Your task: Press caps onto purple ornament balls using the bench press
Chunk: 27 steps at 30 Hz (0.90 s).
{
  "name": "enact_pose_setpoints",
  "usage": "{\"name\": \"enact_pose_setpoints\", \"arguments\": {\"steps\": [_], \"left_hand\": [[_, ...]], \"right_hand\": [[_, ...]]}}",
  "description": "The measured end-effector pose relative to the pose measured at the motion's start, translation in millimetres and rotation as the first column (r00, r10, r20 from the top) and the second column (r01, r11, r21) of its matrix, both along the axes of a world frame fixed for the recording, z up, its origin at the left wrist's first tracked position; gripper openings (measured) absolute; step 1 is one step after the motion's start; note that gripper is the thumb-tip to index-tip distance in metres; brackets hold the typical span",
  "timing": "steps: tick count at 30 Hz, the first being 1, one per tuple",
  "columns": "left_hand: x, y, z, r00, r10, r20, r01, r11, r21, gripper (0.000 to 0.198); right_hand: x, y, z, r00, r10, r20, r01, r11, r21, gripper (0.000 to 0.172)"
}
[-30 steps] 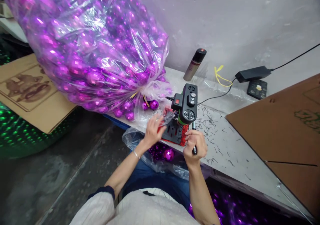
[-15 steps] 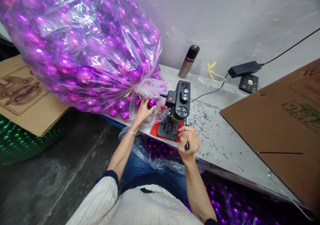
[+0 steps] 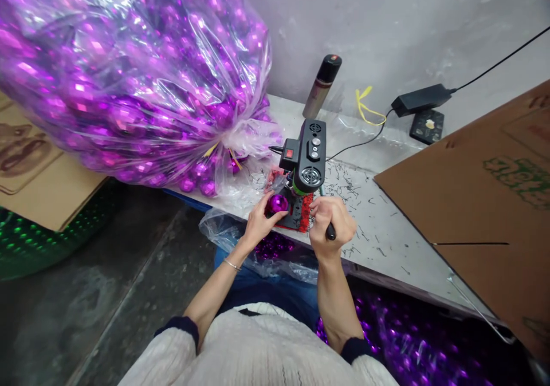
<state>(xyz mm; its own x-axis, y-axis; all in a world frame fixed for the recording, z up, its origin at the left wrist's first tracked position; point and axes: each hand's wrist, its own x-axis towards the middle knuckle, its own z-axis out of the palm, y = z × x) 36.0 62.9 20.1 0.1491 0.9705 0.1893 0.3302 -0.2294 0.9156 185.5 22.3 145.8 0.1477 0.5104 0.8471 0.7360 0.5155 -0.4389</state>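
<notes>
Between the thumb and fingers of my left hand (image 3: 260, 221) is a shiny purple ball ornament (image 3: 279, 203). It is held over the slotted base of a small black bench press (image 3: 313, 151), just below the press head. My right hand (image 3: 330, 225) is wrapped round the black-ended lever handle (image 3: 330, 231) at the press's right side. Under the base lies a red mat (image 3: 306, 213) dotted with dark bits. A large clear bag (image 3: 172, 88) packed with purple balls rests left of the press, its neck gathered near my left hand.
A spray can (image 3: 321, 86) stands behind the press. Further right are a yellow tie (image 3: 364, 108), a black power adapter (image 3: 421, 99) and a cardboard box (image 3: 481, 203). Dark wire scraps (image 3: 356, 211) litter the worktop. More purple balls (image 3: 275, 245) lie below the table edge.
My left hand has moved right and toward me from the bag's neck, bringing a purple ball to the press. My right hand stays on the lever, with its grip slightly turned.
</notes>
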Motion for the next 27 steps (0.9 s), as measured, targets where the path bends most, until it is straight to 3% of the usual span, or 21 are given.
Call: {"name": "enact_pose_setpoints", "arguments": {"steps": [4,8,14,20,27], "left_hand": [[6,17,-1.6,0.982,-0.045,-0.182,0.078,0.981,0.178,0.067],[10,22,-3.9,0.969,-0.082,-0.235,0.142,0.957,0.252,0.065],[6,16,-4.4,0.963,-0.139,-0.229,0.204,0.936,0.288,0.063],[8,28,-2.7,0.952,-0.171,-0.253,0.228,0.950,0.215,0.066],[20,29,-18.5,0.974,-0.160,-0.159,0.195,0.952,0.237,0.071]], "right_hand": [[0,-2,-4.2,1.000,-0.003,0.030,0.003,1.000,0.008,0.023],[0,-4,-7.6,0.999,0.002,0.046,-0.002,1.000,0.006,0.023],[0,-4,-7.5,0.999,0.004,0.052,-0.004,1.000,0.007,0.022],[0,-4,-4.8,0.998,-0.006,0.067,0.005,1.000,0.011,0.023],[0,-6,-8.9,0.996,-0.018,0.087,0.018,1.000,0.000,0.022]]}}
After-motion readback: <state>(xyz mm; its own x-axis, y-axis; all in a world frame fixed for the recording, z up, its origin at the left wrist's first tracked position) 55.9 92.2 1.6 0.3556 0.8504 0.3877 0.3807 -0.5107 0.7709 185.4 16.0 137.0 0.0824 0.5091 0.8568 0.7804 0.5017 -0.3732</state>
